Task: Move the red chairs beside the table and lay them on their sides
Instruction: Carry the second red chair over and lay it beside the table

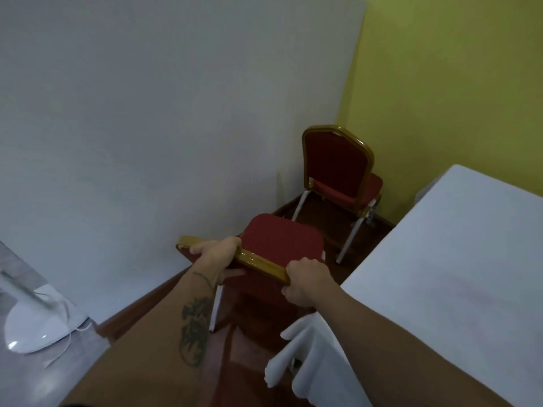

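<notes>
Narrow corner: both hands, left hand [216, 251] and right hand [305, 279], fingers clamped on near chair [282, 239] backrest; next tip it sideways.

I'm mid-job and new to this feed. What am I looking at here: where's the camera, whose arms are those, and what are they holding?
There is no machine: one wide-angle camera worn on a person's head looks forward and down, so the arms are the wearer's own. Both hands grip the gold top rail of the near red chair: the left hand toward the rail's left end, the right hand at its right end. That chair stands in the aisle between a pale wall panel and a table under a white cloth. A second red chair stands upright farther back, by the yellow-green wall. Neither chair lies on its side yet. A white stand base sits at lower left.
</notes>
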The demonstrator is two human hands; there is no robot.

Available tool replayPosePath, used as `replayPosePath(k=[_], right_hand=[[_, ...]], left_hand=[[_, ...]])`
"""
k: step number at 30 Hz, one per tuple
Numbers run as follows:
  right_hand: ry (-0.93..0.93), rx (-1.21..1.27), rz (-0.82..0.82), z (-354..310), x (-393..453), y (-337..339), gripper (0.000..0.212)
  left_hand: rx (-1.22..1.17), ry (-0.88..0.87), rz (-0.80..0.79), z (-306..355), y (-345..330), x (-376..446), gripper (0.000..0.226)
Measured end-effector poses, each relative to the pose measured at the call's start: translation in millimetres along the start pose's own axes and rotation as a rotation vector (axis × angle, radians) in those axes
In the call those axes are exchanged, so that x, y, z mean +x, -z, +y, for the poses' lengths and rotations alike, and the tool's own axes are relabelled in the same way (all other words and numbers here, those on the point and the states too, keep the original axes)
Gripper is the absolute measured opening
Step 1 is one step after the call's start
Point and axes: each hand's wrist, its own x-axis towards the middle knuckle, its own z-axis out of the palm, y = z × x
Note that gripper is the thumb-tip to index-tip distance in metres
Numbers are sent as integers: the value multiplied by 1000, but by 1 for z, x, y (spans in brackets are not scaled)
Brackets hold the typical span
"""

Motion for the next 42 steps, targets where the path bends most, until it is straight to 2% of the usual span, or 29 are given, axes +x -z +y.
replayPosePath(k=[4, 8, 14, 17, 21, 24, 25, 27, 28, 30, 35, 40, 42], right_hand=[[13, 12, -25, -17, 3, 0, 26], [-17, 53, -48, -37, 17, 10, 29], [-91, 48, -88, -82, 59, 30, 23], [-143, 96, -98, -107, 79, 34, 22], [-206, 170, -121, -125, 94, 37, 22], [-255, 235, -121, -128, 97, 35, 29], [-278, 262, -108, -128, 99, 33, 34], [-316, 284, -74, -128, 102, 31, 42], [-323, 275, -58, -128, 104, 30, 44], [-331, 246, -43, -129, 110, 31, 44], [-383, 297, -31, -124, 128, 31, 45], [-488, 505, -93, -111, 133, 9, 54], [-494, 585, -109, -107, 136, -1, 49]], left_hand=[[82, -31, -21, 7, 11, 22, 90], [152, -58, -60, 25, 19, 55, 78], [257, -58, -253, 68, 31, 117, 67], [324, -73, -360, 91, 38, 143, 54], [452, -94, -457, 113, 41, 166, 34], [460, -109, -489, 122, 33, 181, 31], [433, -114, -485, 122, 28, 185, 33], [340, -146, -432, 119, 19, 188, 53], [306, -170, -393, 116, 14, 187, 65], [288, -226, -353, 106, 7, 178, 75], [250, -301, -387, 86, -11, 166, 102], [355, -277, -400, 97, -15, 179, 107], [371, -260, -411, 106, -18, 185, 106]])
